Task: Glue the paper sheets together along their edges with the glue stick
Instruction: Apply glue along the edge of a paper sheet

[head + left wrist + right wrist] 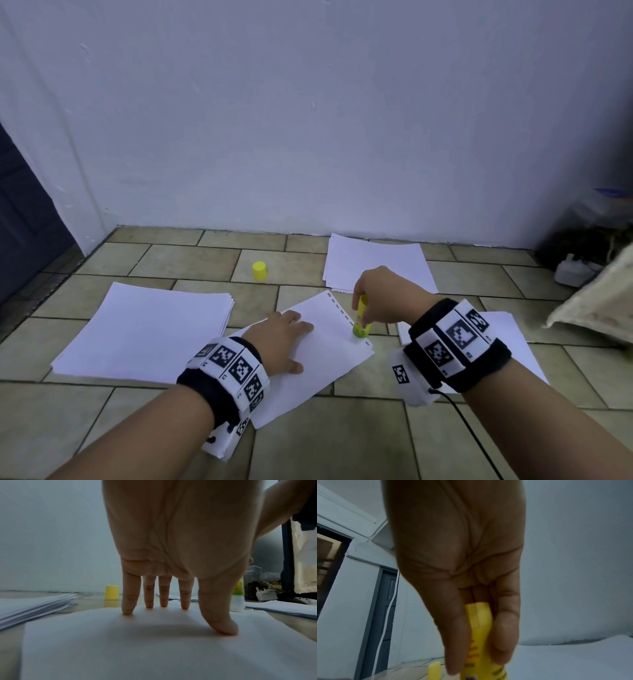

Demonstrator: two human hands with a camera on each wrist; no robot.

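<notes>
A white paper sheet (318, 356) with a perforated right edge lies tilted on the tiled floor. My left hand (279, 337) presses flat on it, fingers spread and straight; in the left wrist view the fingertips (127, 612) touch the sheet (154, 649). My right hand (380, 294) pinches a yellow-green glue stick (360, 320) between thumb and fingers, its lower end down at the sheet's perforated edge. The stick (480, 639) shows close in the right wrist view. Its yellow cap (259, 270) stands apart on the floor behind.
One paper stack (147, 332) lies to the left, another (376, 263) at the back by the wall, and more sheets (513, 339) sit under my right wrist. A white charger (573, 270) and clutter lie at the far right. A dark door (20, 212) is at left.
</notes>
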